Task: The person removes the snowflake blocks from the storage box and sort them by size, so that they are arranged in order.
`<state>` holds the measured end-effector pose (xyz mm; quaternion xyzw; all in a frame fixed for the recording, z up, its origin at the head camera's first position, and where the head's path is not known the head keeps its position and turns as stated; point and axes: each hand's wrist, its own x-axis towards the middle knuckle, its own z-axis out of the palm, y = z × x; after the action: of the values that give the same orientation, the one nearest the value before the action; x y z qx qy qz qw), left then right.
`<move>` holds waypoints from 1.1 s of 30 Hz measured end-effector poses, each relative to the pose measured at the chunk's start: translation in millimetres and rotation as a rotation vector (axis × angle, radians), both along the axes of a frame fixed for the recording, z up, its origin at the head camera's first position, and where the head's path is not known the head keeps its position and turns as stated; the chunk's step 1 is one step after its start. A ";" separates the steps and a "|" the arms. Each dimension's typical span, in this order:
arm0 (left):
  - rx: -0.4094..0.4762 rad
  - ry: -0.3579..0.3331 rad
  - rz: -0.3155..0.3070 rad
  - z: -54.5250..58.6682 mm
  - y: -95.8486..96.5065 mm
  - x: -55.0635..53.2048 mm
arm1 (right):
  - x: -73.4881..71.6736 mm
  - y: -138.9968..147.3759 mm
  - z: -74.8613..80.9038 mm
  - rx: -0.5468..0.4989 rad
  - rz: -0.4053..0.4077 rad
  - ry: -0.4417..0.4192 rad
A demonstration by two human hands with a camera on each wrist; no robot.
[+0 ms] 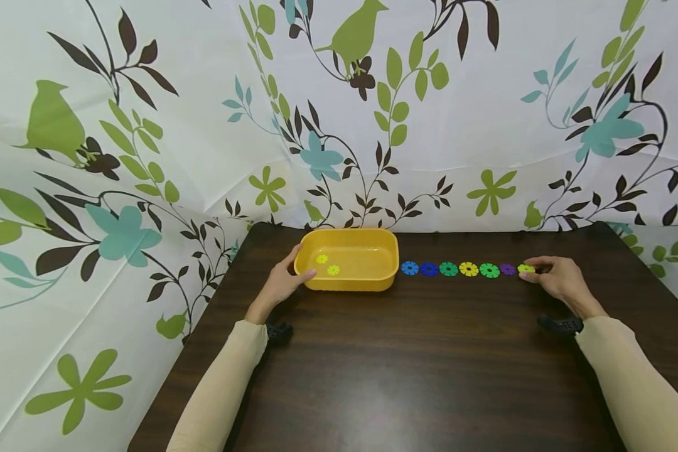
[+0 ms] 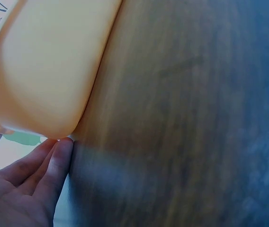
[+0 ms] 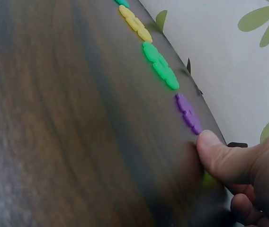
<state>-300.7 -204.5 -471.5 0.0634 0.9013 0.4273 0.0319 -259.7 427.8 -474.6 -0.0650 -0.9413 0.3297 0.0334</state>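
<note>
A yellow plastic tub (image 1: 350, 284) stands at the back of the table, left of centre. My left hand (image 1: 282, 279) grips its left end, thumb over the rim and fingers along the outside. Two small yellow-green notched discs (image 1: 333, 270) lie inside it. From the tub's right side runs a row of flat notched discs: light blue (image 1: 410, 268), dark blue (image 1: 429, 269), teal (image 1: 449, 269), yellow (image 1: 469, 269), green (image 1: 489, 270) and purple (image 1: 507, 269). At the row's right end my right hand (image 1: 562, 282) pinches a yellow-green disc (image 1: 525, 269), mostly hidden by the thumb in the right wrist view.
The dark wooden table (image 1: 407, 364) ends just behind the row and the tub. A white cloth (image 1: 192, 125) printed with birds and leaves hangs behind it and along the left. A dark band (image 1: 562, 324) sits at my right wrist, another (image 1: 279, 333) at my left.
</note>
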 end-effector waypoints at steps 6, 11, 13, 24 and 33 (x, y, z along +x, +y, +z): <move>0.003 -0.001 0.004 1.1 1.1 1.0 | -1.2 -0.6 2.5 -0.015 0.014 -0.038; 0.006 0.000 0.003 0.2 0.7 0.7 | -1.7 1.2 2.8 -0.030 0.030 -0.070; 0.009 0.002 0.003 0.6 0.8 1.2 | -1.5 1.7 3.2 -0.046 0.035 -0.089; 0.020 -0.008 0.007 1.3 1.6 1.9 | 6.9 -14.5 13.1 -0.012 0.003 0.133; 0.026 -0.015 0.020 1.4 1.3 0.6 | 8.2 -83.2 43.5 -0.030 0.060 0.293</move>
<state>-300.1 -203.2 -470.1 0.0515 0.8960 0.4397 0.0338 -251.5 344.5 -431.1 0.0114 -0.9227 0.3506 0.1597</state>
